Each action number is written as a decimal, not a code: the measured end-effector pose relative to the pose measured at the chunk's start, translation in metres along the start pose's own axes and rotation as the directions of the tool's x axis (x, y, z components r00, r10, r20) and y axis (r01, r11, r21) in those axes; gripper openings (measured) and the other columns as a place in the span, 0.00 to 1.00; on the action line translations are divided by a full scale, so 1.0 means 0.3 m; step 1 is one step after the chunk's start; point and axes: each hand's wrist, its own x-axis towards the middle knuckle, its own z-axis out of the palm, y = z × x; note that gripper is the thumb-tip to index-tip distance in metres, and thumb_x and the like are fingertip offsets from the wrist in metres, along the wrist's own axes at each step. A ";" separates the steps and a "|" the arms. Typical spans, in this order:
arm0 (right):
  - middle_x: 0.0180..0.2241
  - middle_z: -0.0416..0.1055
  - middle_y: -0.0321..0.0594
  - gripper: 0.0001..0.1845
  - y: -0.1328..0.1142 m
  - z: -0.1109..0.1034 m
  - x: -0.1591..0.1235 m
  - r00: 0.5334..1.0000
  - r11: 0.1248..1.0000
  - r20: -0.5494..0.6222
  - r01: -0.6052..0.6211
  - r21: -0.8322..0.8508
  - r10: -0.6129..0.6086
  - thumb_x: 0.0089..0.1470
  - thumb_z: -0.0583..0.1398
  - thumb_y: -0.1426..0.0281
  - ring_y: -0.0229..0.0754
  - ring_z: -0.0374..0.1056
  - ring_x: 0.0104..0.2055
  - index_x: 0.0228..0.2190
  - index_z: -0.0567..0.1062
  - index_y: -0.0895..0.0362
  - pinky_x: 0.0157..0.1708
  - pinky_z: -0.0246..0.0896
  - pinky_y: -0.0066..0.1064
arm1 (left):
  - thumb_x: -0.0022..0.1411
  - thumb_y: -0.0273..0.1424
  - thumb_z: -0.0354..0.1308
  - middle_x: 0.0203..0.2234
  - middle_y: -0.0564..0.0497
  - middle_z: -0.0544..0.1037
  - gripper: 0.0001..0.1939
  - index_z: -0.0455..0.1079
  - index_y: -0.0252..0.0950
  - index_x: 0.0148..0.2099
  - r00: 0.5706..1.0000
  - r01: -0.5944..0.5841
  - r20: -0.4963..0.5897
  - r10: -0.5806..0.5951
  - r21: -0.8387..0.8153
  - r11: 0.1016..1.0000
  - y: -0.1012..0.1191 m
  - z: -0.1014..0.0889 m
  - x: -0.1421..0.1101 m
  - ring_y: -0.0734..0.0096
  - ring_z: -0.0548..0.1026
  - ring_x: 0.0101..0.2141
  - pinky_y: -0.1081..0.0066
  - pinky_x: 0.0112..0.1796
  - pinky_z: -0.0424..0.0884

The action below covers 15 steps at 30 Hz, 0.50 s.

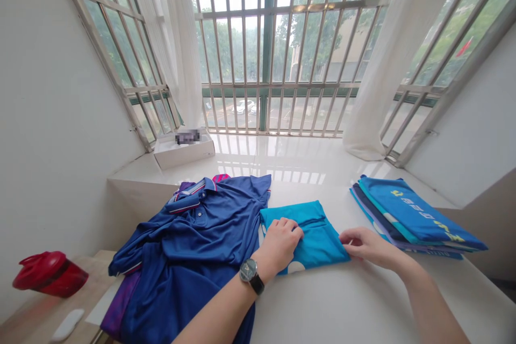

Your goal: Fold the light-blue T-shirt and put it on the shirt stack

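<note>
A turquoise shirt (pixel 318 239), folded into a flat bundle with white marks along its edges, lies on the white ledge. My left hand (pixel 280 242), with a black-strapped watch at its wrist, rests on the bundle's left half. Its fingers are curled into the cloth and the fingertips are partly hidden. At the bundle's right corner my right hand (pixel 368 247) pinches the edge between thumb and fingers. A dark blue polo shirt (pixel 209 242) lies spread and rumpled on the left, touching the turquoise bundle. Purple and pink cloth peeks out from under it.
On the right stands a stack of folded shirts (pixel 419 212), a blue one on top. A white box (pixel 187 156) sits at the back left of the white ledge (pixel 298 306). Lower left are a red shaker bottle (pixel 52 274) and a small white object (pixel 67 325). Barred windows and curtains stand behind.
</note>
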 end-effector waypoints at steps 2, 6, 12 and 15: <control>0.27 0.75 0.40 0.12 0.004 0.002 0.003 1.000 0.999 -0.012 0.015 -0.038 -0.015 0.48 0.57 0.64 0.43 0.68 0.31 0.28 0.78 0.57 0.30 0.59 0.30 | 0.61 0.18 0.51 0.47 0.48 0.74 0.15 0.69 0.39 0.46 1.000 -0.004 -0.004 0.004 -0.001 1.000 0.000 0.001 0.000 0.60 0.69 0.48 0.62 0.46 0.67; 0.27 0.73 0.38 0.11 0.015 0.002 0.010 0.998 0.995 -0.015 0.063 -0.072 -0.065 0.49 0.57 0.65 0.41 0.65 0.30 0.30 0.77 0.56 0.31 0.58 0.30 | 0.61 0.19 0.51 0.47 0.49 0.73 0.15 0.69 0.40 0.46 1.000 -0.003 -0.013 0.003 0.007 1.000 -0.001 0.007 0.000 0.60 0.70 0.48 0.63 0.46 0.67; 0.35 0.74 0.40 0.14 0.026 0.001 0.010 0.986 0.973 0.087 0.126 0.193 -0.145 0.52 0.59 0.59 0.44 0.67 0.36 0.33 0.76 0.56 0.36 0.62 0.31 | 0.61 0.18 0.51 0.47 0.49 0.74 0.15 0.69 0.40 0.46 1.000 -0.004 -0.023 0.004 0.004 1.000 -0.001 0.012 -0.002 0.61 0.70 0.47 0.63 0.45 0.67; 0.37 0.75 0.42 0.17 0.033 0.003 0.015 0.980 0.943 0.107 0.128 0.306 -0.168 0.54 0.60 0.56 0.44 0.68 0.38 0.35 0.76 0.57 0.37 0.62 0.31 | 0.61 0.18 0.51 0.47 0.49 0.74 0.15 0.69 0.40 0.46 1.000 -0.006 -0.023 0.006 0.004 1.000 -0.001 0.010 -0.002 0.61 0.70 0.47 0.63 0.45 0.67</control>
